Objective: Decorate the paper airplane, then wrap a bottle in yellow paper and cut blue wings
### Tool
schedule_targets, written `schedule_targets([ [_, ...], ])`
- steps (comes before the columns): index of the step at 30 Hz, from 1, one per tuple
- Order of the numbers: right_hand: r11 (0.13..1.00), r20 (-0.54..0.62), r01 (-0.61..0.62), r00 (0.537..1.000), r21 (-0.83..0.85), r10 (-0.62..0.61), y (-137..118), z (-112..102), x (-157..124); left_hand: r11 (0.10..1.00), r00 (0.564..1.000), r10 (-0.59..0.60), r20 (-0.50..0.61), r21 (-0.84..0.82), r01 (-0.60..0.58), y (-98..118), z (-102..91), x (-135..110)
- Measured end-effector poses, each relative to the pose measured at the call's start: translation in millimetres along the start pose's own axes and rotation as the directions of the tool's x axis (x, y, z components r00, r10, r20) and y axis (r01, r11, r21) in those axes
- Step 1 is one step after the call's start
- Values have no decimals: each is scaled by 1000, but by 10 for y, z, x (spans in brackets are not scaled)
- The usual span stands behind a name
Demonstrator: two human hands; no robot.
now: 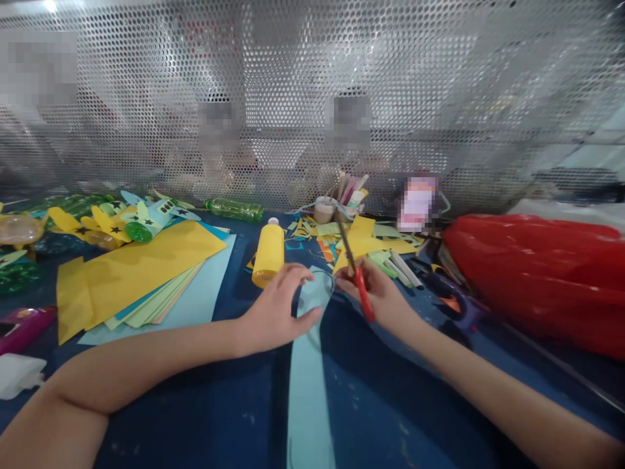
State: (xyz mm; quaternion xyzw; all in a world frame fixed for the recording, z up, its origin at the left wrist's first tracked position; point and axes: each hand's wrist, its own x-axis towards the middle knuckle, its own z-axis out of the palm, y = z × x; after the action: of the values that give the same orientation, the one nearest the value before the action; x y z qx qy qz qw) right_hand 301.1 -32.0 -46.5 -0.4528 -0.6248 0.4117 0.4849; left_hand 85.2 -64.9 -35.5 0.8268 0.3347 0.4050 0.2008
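Note:
A long light blue paper strip runs from the near edge up the middle of the blue table, with a dark curved line near its far end. Over that end is my left hand, its thumb and fingers apart in a C shape, gripping nothing. Red-handled scissors are held in my right hand, blades pointing up and away. The fingertips of this hand are close to the strip's far right corner; whether they touch it I cannot tell. A yellow-wrapped bottle stands just beyond my left hand.
Yellow paper sheets and coloured paper lie at left, near bottle crafts. Paper scraps, markers and a cup are ahead. A purple tape dispenser and red plastic bag are right. Behind rises a perforated metal screen.

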Motion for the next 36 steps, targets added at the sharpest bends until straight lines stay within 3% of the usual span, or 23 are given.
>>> schedule_targets([
  [3, 996, -52, 27, 998, 81, -23, -182, 21, -29, 975, 984, -166, -62, -157, 155, 18, -47, 51],
  [6, 992, -82, 49, 996, 116, -40, -268, 36, -58, 886, 943, -300, 144, -323, 331, 18, -48, 74],
  [8, 993, -86, 22, 996, 119, -12, -277, 52, -75, 814, 889, -355, 289, -372, 446, 15, -35, 74],
  [12, 983, -77, -64, 994, 173, 78, -279, 95, -105, 681, 793, -443, 418, -418, 601, 25, -24, 66],
  [17, 961, -77, -154, 981, 231, 176, -311, 122, -117, 424, 714, -499, 490, -580, 695, 17, -38, 82],
  [22, 947, -107, -173, 972, 271, 208, -244, 96, -94, 324, 658, -551, 513, -595, 735, -14, -50, 109],
  [26, 951, -91, -130, 983, 281, 161, -213, 75, -85, 244, 601, -603, 525, -596, 765, 35, -75, 148],
  [30, 890, 41, -230, 972, 394, 233, -222, 106, -94, 190, 587, -663, 464, -654, 732, 110, -118, 208],
  [33, 845, 114, -273, 962, 460, 249, -190, 146, -103, 189, 626, -672, 397, -725, 662, 121, -144, 237],
  [36, 880, 171, -272, 960, 389, 221, -155, 167, -123, 182, 664, -659, 352, -782, 596, 101, -158, 251],
])
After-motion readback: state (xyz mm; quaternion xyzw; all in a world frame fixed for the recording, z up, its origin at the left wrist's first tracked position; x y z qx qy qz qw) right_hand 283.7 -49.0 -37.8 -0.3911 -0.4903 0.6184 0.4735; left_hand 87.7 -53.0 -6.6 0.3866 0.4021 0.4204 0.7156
